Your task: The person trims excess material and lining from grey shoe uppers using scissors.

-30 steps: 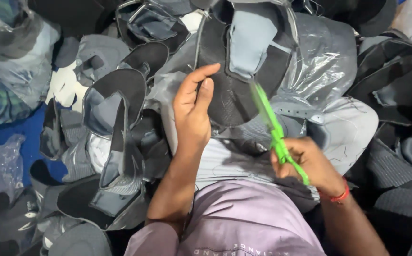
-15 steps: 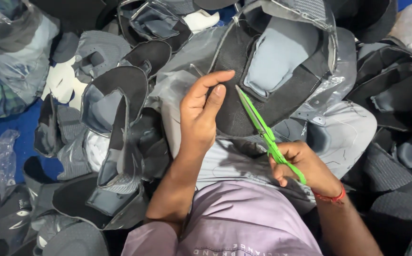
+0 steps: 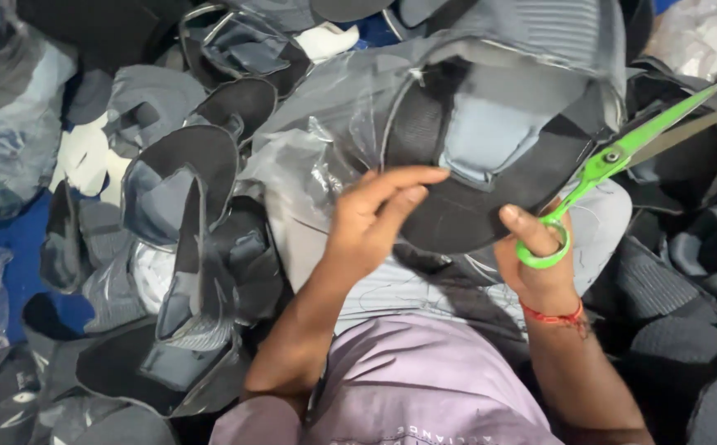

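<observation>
Landmark: the black-and-grey shoe upper (image 3: pixel 490 156), held up at centre over the person's lap.

Left hand (image 3: pixel 371 227): at the lower left edge of the upper. Fingers lie extended and close together along its black rim, thumb underneath, gripping the edge between them.

Right hand (image 3: pixel 540 259): at the lower right edge of the upper. Thumb threaded through the loop of the green-handled scissors (image 3: pixel 614 161) and closed on the handle; the other fingers are hidden behind it. The blades run up and to the right, away from the upper, parted a little at the tips and not on any material.

Around the upper: a crumpled clear plastic wrap (image 3: pixel 309 156) spills off its left side. Further left, a heap of similar grey and black uppers (image 3: pixel 185 189), some stacked on edge. Right of it, dark ribbed pieces (image 3: pixel 672 280). Below it, the lilac shirt (image 3: pixel 424 387).

Risks, as judged:
- Blade tips point outward near the edge of view. A swing back toward the upper could catch the left fingers, which sit right on the rim.
- Loose threads trail over the lap below the upper. They could snag in the blades.
- The plastic wrap hides part of the upper's left edge, so a cut there could stray into the fabric.
- The one-handed hold is shallow, and the piece could slip.
</observation>
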